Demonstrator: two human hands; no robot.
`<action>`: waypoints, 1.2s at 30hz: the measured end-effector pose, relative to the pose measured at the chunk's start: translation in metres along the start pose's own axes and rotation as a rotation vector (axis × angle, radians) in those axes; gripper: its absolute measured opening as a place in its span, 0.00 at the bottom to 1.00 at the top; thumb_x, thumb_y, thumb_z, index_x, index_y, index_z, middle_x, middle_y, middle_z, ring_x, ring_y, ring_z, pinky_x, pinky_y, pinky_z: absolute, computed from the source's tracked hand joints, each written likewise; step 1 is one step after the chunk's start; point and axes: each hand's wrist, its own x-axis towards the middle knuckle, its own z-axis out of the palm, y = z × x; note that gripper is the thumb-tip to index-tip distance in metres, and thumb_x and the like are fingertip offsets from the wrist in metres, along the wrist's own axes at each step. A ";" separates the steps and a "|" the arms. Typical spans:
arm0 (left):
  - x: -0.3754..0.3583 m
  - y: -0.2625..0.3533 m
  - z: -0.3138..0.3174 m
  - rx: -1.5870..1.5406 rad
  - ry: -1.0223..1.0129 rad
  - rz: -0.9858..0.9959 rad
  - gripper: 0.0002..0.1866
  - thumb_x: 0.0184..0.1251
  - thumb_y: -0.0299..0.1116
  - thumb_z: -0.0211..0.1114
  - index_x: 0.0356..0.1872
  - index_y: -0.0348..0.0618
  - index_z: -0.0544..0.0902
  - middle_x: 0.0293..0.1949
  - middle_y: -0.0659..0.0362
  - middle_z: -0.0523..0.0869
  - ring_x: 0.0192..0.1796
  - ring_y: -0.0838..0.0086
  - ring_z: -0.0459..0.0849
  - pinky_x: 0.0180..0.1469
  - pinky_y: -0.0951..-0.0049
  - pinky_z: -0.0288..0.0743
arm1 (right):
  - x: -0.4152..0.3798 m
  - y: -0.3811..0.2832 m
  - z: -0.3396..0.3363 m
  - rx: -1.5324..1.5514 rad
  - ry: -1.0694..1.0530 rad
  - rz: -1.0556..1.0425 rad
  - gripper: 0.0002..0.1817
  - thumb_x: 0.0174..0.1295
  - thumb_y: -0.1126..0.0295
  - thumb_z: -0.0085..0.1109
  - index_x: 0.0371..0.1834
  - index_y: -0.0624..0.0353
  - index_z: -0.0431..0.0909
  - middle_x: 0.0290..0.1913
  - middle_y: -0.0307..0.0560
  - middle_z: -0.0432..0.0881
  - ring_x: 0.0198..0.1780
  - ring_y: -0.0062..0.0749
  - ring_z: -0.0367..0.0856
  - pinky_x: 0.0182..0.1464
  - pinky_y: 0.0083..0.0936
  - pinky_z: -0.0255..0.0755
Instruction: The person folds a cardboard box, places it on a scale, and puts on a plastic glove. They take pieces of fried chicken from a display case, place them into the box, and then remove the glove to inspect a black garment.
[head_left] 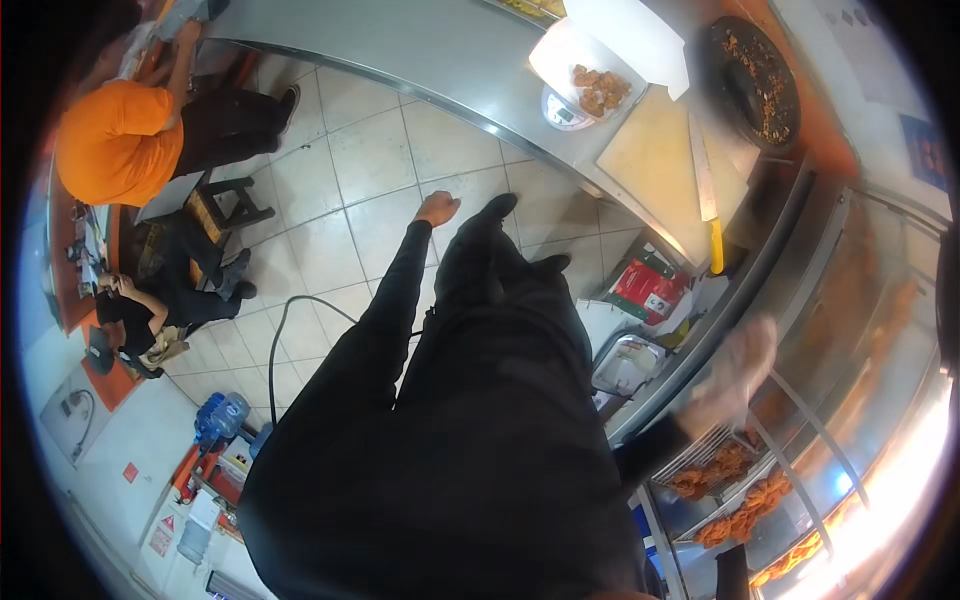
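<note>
From here, the right hand [738, 368] is a blur, so I can't tell if it holds anything. I can't read the tiny numbers on the scale [567, 115]. The top edge cuts off the yellow food [532, 7]. Bright light hides part of the glass case [862, 300].

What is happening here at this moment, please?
The person in black has the right hand near the fried chicken; it is blurred, so I cannot tell whether it holds anything. The left hand is out over the floor, with nothing seen in it. On the counter, a white box with brown pieces sits on a scale, and a knife lies on a board.
</note>
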 end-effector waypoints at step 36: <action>0.029 -0.001 -0.002 -0.169 -0.159 -0.212 0.16 0.56 0.46 0.58 0.28 0.43 0.80 0.21 0.58 0.81 0.20 0.72 0.79 0.20 0.69 0.73 | 0.022 0.074 0.057 0.324 0.060 0.313 0.06 0.63 0.63 0.57 0.38 0.52 0.75 0.30 0.33 0.75 0.32 0.15 0.73 0.30 0.12 0.64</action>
